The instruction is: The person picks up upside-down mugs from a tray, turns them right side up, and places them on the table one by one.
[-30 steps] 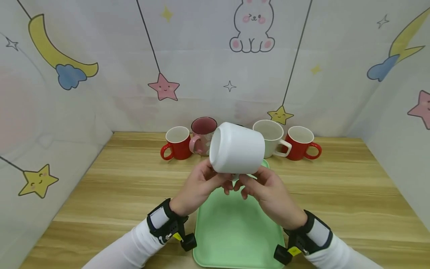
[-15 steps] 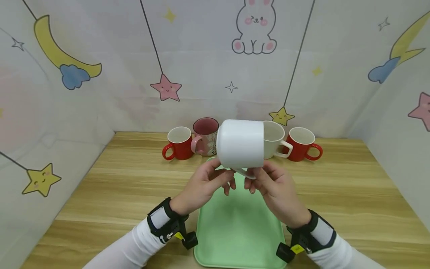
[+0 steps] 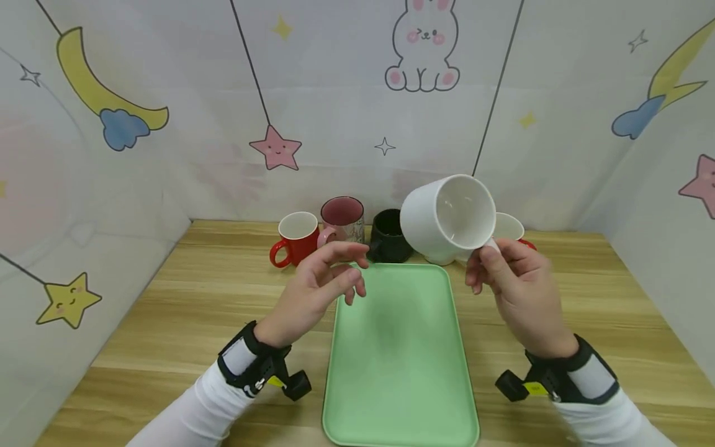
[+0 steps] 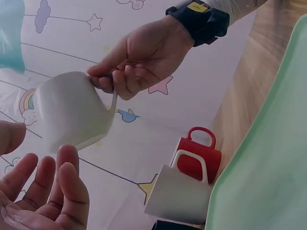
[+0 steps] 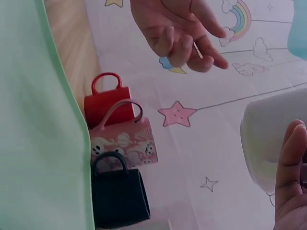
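My right hand (image 3: 525,298) pinches a white mug (image 3: 427,214) by its handle and holds it up in the air, tilted so its mouth faces me and to the right. Inside, the mug shows bare white. To the left, my left hand (image 3: 315,288) hovers over the left edge of a green tray (image 3: 399,360), fingers loosely bent and holding nothing. The left wrist view has the mug (image 4: 72,110) hanging from the right hand (image 4: 148,57), apart from the left fingers (image 4: 72,191). From the right wrist, the left hand (image 5: 180,31) shows with bent, unoccupied fingers.
Along the back of the wooden table stand a red mug (image 3: 298,239), a pink mug (image 3: 349,223), a black mug (image 3: 389,239), a cream mug (image 4: 180,194) and another red mug (image 4: 199,158). Printed fabric walls (image 3: 335,93) close in the table behind and at both sides.
My left hand has let go of the white mug and drawn back left. The right hand has carried the mug to the right and turned its mouth toward me. The black mug now shows.
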A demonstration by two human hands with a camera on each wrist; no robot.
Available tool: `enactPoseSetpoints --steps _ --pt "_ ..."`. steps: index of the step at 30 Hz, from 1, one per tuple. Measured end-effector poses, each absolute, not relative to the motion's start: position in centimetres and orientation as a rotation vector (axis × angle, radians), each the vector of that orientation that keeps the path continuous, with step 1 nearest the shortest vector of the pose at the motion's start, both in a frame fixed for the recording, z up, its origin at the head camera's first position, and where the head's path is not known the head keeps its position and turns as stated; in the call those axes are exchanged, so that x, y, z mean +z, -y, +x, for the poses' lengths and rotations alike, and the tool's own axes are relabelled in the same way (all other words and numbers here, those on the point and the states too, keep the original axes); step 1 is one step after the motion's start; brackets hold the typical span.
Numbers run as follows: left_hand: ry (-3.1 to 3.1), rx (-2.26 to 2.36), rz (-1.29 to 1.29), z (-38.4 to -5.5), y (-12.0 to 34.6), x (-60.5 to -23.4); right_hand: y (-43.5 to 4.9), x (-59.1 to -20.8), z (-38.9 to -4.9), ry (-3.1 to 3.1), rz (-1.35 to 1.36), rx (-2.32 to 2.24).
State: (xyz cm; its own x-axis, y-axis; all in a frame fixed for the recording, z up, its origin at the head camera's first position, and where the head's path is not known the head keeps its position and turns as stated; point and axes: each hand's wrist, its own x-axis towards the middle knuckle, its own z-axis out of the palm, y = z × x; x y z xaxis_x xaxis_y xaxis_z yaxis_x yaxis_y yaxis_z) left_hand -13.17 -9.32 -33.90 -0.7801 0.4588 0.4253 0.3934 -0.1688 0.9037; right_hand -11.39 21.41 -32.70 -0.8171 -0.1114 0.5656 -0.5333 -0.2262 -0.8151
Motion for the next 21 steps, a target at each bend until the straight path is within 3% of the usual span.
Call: enactPoseSetpoints --steps 11,21 --pt "-2.104 2.174 1.032 -13.7 11.3 -33.1 -26.6 -31.0 -11.8 1.660 0.650 2.024" --pt "-2.243 2.088 1.018 -14.2 12.2 -34.0 -30.6 -31.0 -12.1 1.748 0.347 1.860"
